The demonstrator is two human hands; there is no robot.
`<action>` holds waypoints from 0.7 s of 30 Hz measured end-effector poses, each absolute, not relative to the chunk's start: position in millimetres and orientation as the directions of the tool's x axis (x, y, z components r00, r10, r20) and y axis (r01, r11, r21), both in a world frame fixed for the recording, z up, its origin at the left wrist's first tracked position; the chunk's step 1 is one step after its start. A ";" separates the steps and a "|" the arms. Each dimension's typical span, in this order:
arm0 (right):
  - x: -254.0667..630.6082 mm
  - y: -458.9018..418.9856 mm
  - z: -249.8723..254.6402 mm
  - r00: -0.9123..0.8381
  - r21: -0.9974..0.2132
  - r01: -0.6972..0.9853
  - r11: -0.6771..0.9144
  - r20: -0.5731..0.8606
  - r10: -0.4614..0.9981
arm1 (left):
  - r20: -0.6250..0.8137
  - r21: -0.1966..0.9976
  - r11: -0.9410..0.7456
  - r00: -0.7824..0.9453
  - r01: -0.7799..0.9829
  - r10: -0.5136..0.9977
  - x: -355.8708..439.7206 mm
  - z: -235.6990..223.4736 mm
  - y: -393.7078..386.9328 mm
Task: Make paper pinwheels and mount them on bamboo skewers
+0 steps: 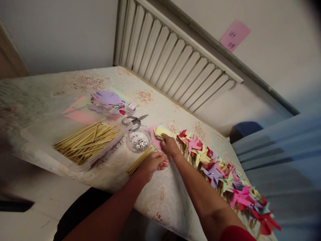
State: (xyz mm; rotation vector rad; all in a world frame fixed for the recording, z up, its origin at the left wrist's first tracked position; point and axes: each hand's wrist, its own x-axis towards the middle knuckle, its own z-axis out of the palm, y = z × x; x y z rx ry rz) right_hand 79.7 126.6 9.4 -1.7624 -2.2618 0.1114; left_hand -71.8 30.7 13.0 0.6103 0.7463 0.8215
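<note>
My right hand (170, 145) reaches forward to a small stack of pale yellow paper (164, 131). Its fingers are closed at the paper's near edge, and the fingertips are partly hidden. Nearer to me, my left hand (157, 161) is turned with its fingers curled in and the thumb against them; whatever they pinch is too small to name. Beside it lies a small bundle of thin wooden sticks (139, 160). A round clear dish (129, 143) with small shiny metal pieces (140, 145) stands just beyond those sticks. Pink paper (157, 143) shows under the yellow stack.
Finished paper pinwheels (213, 174) in several colours line the table's right side. On the left, a clear plastic box (75, 167) holds many sticks (87, 142). Scissors (136, 121), a small white box (131, 108) and coloured paper (108, 97) lie behind. A radiator (175, 50) borders the flowered tablecloth (160, 201).
</note>
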 end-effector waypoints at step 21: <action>84.7 124.1 -4.6 -0.193 -0.240 0.940 0.244 0.216 0.957 | -0.328 0.737 0.530 0.463 -0.420 0.823 -71.5 10.3 31.6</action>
